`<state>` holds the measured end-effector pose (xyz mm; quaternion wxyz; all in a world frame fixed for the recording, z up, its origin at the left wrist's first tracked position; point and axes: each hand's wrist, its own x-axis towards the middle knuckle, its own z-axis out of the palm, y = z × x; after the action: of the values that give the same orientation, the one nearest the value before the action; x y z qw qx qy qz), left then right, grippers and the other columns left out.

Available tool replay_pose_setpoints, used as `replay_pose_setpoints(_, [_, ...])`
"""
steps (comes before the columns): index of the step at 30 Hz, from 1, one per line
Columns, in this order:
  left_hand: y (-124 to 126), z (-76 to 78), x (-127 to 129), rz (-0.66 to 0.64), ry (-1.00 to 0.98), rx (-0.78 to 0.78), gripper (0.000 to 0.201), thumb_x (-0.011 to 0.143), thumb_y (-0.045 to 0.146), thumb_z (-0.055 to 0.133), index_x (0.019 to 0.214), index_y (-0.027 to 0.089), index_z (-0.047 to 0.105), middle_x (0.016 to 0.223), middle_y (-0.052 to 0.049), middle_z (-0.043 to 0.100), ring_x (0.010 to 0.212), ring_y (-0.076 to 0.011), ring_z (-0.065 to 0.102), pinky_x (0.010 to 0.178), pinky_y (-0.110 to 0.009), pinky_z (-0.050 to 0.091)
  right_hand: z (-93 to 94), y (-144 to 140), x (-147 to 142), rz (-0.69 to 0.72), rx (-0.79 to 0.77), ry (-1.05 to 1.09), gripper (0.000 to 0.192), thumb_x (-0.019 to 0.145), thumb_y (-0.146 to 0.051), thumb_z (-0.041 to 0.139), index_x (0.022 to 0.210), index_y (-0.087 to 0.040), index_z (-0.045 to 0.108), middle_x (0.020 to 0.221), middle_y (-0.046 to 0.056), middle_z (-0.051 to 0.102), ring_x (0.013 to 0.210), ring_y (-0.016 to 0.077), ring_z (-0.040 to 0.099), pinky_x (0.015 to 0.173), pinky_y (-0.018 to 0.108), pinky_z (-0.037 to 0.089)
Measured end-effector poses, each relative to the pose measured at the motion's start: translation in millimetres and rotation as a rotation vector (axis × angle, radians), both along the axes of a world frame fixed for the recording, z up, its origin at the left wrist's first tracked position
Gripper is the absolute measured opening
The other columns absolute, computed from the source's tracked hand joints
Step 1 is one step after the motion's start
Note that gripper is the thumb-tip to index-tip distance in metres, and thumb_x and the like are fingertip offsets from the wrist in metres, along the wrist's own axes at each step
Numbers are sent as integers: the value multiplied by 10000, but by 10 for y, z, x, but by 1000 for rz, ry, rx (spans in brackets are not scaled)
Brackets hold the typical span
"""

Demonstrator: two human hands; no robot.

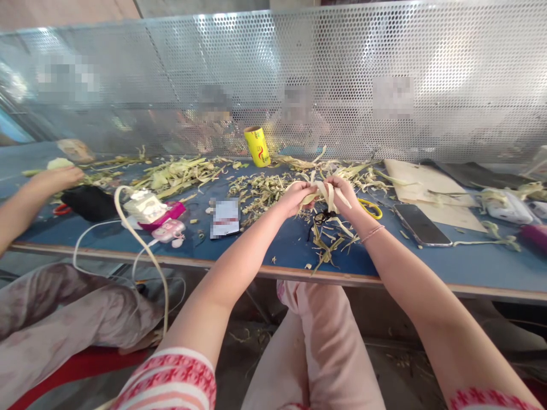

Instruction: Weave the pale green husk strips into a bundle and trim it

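Both arms outstretched; left hand [296, 196] and right hand [342, 192] (fingers pinched) close together.

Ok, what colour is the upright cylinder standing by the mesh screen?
Yellow, with red markings: the cylinder shows best in the head view, behind both hands.

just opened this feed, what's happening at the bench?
A person seated at the blue table holds pale leaf strips between both hands, left hand and right hand close together, both closed on the strips. Loose strips and scraps lie under and behind them. A phone lies to the right. A co-worker's hand rests at far left.
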<state>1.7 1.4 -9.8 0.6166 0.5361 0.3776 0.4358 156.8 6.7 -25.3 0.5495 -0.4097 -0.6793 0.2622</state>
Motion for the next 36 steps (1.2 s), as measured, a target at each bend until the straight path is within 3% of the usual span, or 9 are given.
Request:
replay_pose_setpoints(6, [30,41,-49,-161,-78,-245,161,906,187,480,937,96,609,602,-19,636,410,-47,526,417,-151,439,-24,46,28,-71,19,10,142,695,-294,546,750,-169,585,658,-16,533,634,120,452,603,248,383])
replay_pose_setpoints(9, [39,52,-68,-187,-130,-288,165,910,157,466,944,87,611,616,-28,649,410,-39,531,398,-128,428,-35,54,36,-60,20,21,131,690,-275,542,752,-169,586,660,-17,532,635,119,455,610,253,386])
replay_pose_setpoints(12, [37,59,-82,-182,-172,-280,146,905,127,468,907,75,605,629,-38,662,430,-41,561,431,-124,470,-37,45,30,-30,-11,23,156,701,-299,570,792,-174,590,694,-9,559,656,125,480,611,255,402])
replay_pose_setpoints(19, [12,90,-93,-135,-172,-235,115,881,98,501,853,64,607,609,-33,645,468,-63,602,521,-165,542,38,-66,-60,178,-272,108,399,661,-348,673,1013,-201,556,788,-11,617,658,124,544,591,255,445])
replay_pose_setpoints(25, [1,59,-93,-211,-121,-160,72,853,97,559,903,86,611,594,13,599,468,-44,577,527,-168,535,73,-101,-70,173,-301,135,476,615,-378,707,1019,-184,546,796,-5,615,692,139,562,647,287,467])
replay_pose_setpoints(32, [-28,61,-90,-254,-34,-95,90,785,70,623,871,85,599,593,42,556,434,-2,495,450,-114,432,47,-73,-27,172,-231,133,553,631,-369,698,1131,-193,543,848,-5,594,680,121,558,634,273,477])
replay_pose_setpoints(36, [-33,14,-65,-262,67,-61,124,751,95,658,867,102,616,616,37,575,451,-5,494,461,-131,409,37,-62,-47,132,-338,179,544,655,-356,697,1155,-200,551,771,-15,599,610,115,546,580,264,477])
